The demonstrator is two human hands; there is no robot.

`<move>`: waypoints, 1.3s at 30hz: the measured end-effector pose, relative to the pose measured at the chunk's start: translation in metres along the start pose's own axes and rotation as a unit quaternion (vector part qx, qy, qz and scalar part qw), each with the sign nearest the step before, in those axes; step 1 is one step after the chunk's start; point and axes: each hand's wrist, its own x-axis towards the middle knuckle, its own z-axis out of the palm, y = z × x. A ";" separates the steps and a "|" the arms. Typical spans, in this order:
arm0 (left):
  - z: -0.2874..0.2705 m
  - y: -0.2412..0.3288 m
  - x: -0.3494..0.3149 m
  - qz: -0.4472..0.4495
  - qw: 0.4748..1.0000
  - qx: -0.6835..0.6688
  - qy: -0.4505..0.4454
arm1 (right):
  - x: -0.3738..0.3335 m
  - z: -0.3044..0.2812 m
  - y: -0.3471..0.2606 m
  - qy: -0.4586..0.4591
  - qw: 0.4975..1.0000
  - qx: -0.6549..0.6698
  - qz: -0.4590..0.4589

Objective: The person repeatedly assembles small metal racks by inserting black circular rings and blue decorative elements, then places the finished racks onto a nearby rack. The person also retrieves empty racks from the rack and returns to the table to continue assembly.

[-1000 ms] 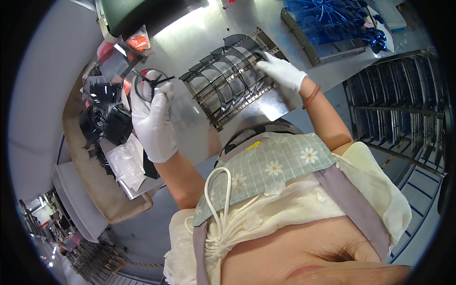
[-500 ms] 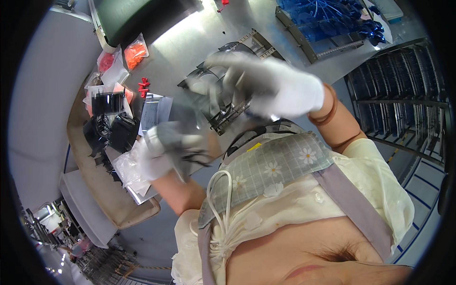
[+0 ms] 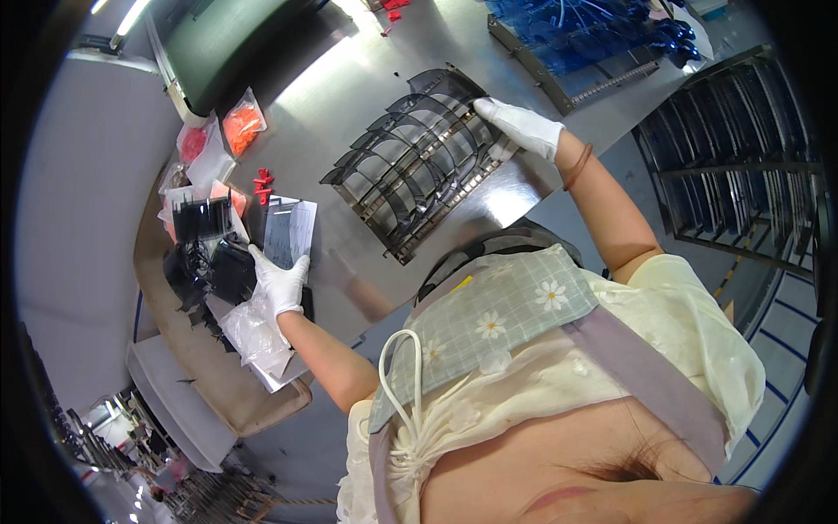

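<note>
My left hand (image 3: 281,281), in a white glove, reaches to the left side of the metal table. Its thumb and fingers are apart, close to a pile of black sheet pieces (image 3: 229,269) and a white paper (image 3: 301,225) with a dark clear sheet on it. Nothing shows in its grasp. My gloved right hand (image 3: 524,129) is at the right end of a metal rack (image 3: 393,247), its fingers and thumb spanning that end. Several dark, see-through curved sheets (image 3: 393,144) stand in a row in the rack.
Bags of orange pieces (image 3: 243,127) and small red parts (image 3: 263,185) lie at the left. Clear plastic bags (image 3: 257,336) sit near my left wrist. A rack of blue sheets (image 3: 576,44) stands far right, above a shelf rack (image 3: 733,162) of dark sheets beside the table.
My left hand has moved up and left to the black pieces, with its fingers spread. My right hand has drawn from above the rack to its right end, uncovering the curved sheets.
</note>
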 end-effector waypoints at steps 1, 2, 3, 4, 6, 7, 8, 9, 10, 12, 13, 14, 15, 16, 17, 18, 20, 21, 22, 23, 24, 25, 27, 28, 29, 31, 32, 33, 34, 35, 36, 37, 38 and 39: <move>0.011 -0.004 0.001 -0.004 1.000 0.011 -0.001 | 0.002 -0.001 -0.002 0.001 0.999 -0.040 0.008; 0.018 -0.007 0.001 -0.020 0.999 0.033 0.008 | 0.003 -0.001 -0.006 -0.010 0.997 -0.076 0.014; 0.018 -0.009 0.001 -0.035 0.999 0.023 -0.005 | 0.003 -0.001 -0.011 0.000 0.994 -0.111 0.009; 0.014 -0.007 0.001 -0.048 0.999 0.019 -0.002 | 0.001 0.002 -0.017 0.025 0.978 -0.204 -0.032; -0.004 0.007 0.004 -0.033 0.999 0.008 0.016 | -0.006 0.013 -0.033 0.101 0.912 -0.387 -0.094; -0.016 0.021 0.006 0.002 0.999 0.007 0.045 | -0.017 0.015 -0.040 0.120 0.883 -0.449 -0.072; -0.029 0.040 0.007 0.018 0.998 -0.003 0.058 | -0.027 0.020 -0.050 0.157 0.845 -0.497 -0.119; -0.043 0.063 0.006 0.053 0.995 0.023 0.085 | -0.038 0.024 -0.061 0.208 0.829 -0.443 -0.269; -0.060 0.090 0.006 0.069 0.992 0.064 0.088 | -0.046 0.026 -0.075 0.261 0.768 -0.421 -0.406; -0.084 0.155 0.001 0.214 0.961 0.075 0.157 | -0.061 0.027 -0.105 0.288 0.688 -0.404 -0.530; -0.094 0.190 0.001 0.256 0.956 0.042 0.134 | -0.064 0.030 -0.120 0.272 0.675 -0.401 -0.556; -0.106 0.220 -0.011 0.268 0.961 -0.013 0.065 | -0.065 0.038 -0.131 0.248 0.675 -0.411 -0.560; -0.112 0.251 -0.017 0.368 0.927 -0.021 0.065 | -0.065 0.044 -0.141 0.223 0.671 -0.411 -0.575; -0.114 0.279 -0.021 0.423 0.904 -0.024 0.054 | -0.064 0.047 -0.149 0.200 0.659 -0.393 -0.610; -0.118 0.304 -0.020 0.487 0.872 -0.035 0.034 | -0.063 0.046 -0.153 0.134 0.688 -0.412 -0.583; -0.125 0.324 -0.014 0.496 0.867 -0.036 0.003 | -0.061 0.041 -0.154 0.121 0.766 -0.362 -0.517; -0.130 0.358 0.016 0.552 0.809 -0.040 0.198 | -0.053 0.014 -0.150 0.081 0.872 -0.213 -0.433; -0.135 0.363 0.025 0.521 0.834 -0.056 0.174 | -0.049 -0.004 -0.144 0.067 0.913 -0.128 -0.382; -0.140 0.365 0.035 0.510 0.842 -0.070 0.160 | -0.049 -0.028 -0.134 0.043 0.947 -0.039 -0.315; -0.131 0.380 0.064 0.480 0.827 -0.287 0.059 | -0.045 -0.045 -0.122 0.055 0.959 -0.105 -0.259; -0.124 0.389 0.085 0.469 0.825 -0.314 0.031 | -0.038 -0.058 -0.110 0.056 0.959 -0.155 -0.230; -0.117 0.398 0.106 0.455 0.823 -0.340 0.002 | -0.025 -0.063 -0.097 0.027 0.969 -0.188 -0.160; -0.099 0.422 0.148 0.409 0.836 -0.363 -0.044 | 0.002 -0.057 -0.072 -0.024 0.973 -0.215 -0.082; -0.089 0.438 0.169 0.377 0.852 -0.359 -0.058 | 0.012 -0.054 -0.062 -0.028 0.973 -0.227 -0.028; -0.076 0.455 0.188 0.351 0.855 -0.374 -0.076 | 0.014 -0.051 -0.048 -0.031 0.984 -0.172 -0.031; -0.053 0.494 0.221 0.344 0.856 -0.374 -0.095 | 0.020 -0.042 -0.031 -0.005 0.980 -0.187 -0.070; -0.044 0.516 0.237 0.363 0.854 -0.360 -0.097 | 0.023 -0.039 -0.026 -0.007 0.974 -0.220 -0.048; -0.038 0.534 0.252 0.382 0.852 -0.345 -0.098 | 0.023 -0.038 -0.024 -0.015 0.976 -0.215 -0.043; -0.030 0.551 0.263 0.406 0.859 -0.307 -0.052 | 0.024 -0.041 -0.024 -0.023 0.970 -0.240 -0.007; -0.019 0.567 0.273 0.427 0.863 -0.269 -0.007 | 0.025 -0.044 -0.026 -0.040 0.956 -0.288 -0.047; -0.010 0.581 0.283 0.448 0.864 -0.229 0.035 | 0.028 -0.050 -0.029 -0.047 0.962 -0.265 -0.047; -0.004 0.592 0.293 0.461 0.869 -0.176 0.039 | 0.031 -0.055 -0.033 -0.069 0.964 -0.254 -0.034; 0.003 0.601 0.303 0.472 0.872 -0.121 0.042 | 0.035 -0.059 -0.037 -0.076 0.969 -0.235 -0.025; 0.010 0.610 0.311 0.480 0.874 -0.067 0.042 | 0.037 -0.064 -0.040 -0.087 0.962 -0.255 -0.036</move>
